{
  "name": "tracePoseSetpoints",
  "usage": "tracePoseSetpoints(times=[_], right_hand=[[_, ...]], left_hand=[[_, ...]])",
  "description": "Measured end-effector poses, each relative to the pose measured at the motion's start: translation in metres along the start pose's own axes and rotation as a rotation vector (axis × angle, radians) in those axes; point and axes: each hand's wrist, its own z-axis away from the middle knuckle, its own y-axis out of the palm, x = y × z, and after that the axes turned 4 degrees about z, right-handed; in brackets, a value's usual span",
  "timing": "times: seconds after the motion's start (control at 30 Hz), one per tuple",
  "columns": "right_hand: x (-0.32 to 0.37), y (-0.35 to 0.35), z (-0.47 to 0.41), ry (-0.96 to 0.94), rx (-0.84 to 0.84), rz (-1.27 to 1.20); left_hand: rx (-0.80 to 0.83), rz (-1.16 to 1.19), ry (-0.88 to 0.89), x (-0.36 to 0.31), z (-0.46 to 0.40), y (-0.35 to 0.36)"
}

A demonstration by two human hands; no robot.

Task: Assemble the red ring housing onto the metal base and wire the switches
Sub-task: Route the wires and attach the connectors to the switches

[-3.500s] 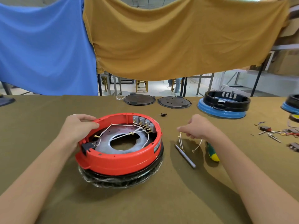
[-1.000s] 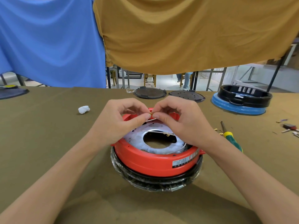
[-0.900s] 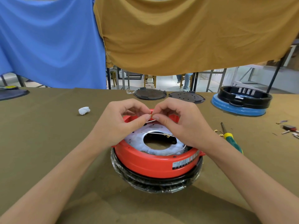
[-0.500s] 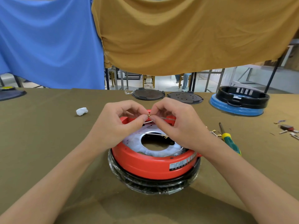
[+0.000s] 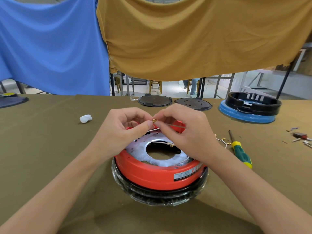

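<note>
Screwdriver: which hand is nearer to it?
Right. The right hand works over the red housing, beside the screwdriver; the left hand is across the housing, farther off.

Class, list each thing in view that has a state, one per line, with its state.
Left hand: pinches the wire.
Right hand: pinches the wire.
Wire: held above the red ring.
Red ring: seated on the base.
Screwdriver: lying on the table, untouched.

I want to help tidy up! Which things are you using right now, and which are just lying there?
Using now:
- red ring housing
- wire with the gold terminal, pinched by left hand and right hand
- metal base

Just lying there:
- screwdriver
- white wad
- two dark discs
- blue-and-black unit
</note>
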Motion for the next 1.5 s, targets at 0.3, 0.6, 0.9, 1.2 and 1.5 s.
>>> tracePoseSetpoints(times=[0.3, 0.6, 0.9, 1.2, 1.5], right_hand=[[0.002, -0.002, 0.000, 0.101, 0.065, -0.070], [0.002, -0.006, -0.001, 0.222, 0.127, -0.200], [0.003, -0.007, -0.002, 0.256, 0.152, -0.183], [0.005, -0.006, -0.003, 0.281, 0.184, -0.138], [0.006, -0.005, -0.004, 0.305, 0.239, -0.103]], left_hand=[[0.006, -0.209, 0.066, 0.001, 0.001, 0.003], [0.001, -0.263, 0.075, 0.001, 0.001, 0.002], [-0.152, -0.288, -0.018, 0.004, -0.003, -0.005], [-0.434, -0.194, -0.409, 0.037, -0.007, -0.019], [-0.397, -0.040, -0.589, 0.050, -0.007, -0.015]])
